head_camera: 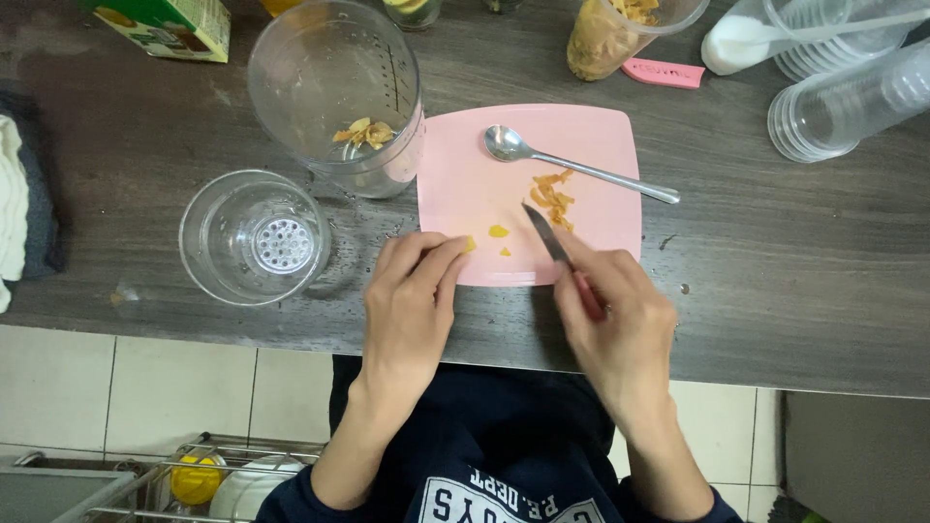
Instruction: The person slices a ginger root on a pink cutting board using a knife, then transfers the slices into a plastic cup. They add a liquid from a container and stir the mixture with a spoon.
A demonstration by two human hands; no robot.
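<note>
My right hand [620, 324] gripped the small knife [548, 236], blade angled over the pink cutting board [591, 126] beside the yellow shavings [552, 199], while my left hand [412, 300] pinched a yellow piece [470, 244] at the board's near edge, steadying it for trimming.

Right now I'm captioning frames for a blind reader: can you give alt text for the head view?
A right hand holds a knife over a pink cutting board, while the left hand pinches a small yellow piece at the board's edge. A spoon lies on the board; a clear jug stands beside it.
</note>
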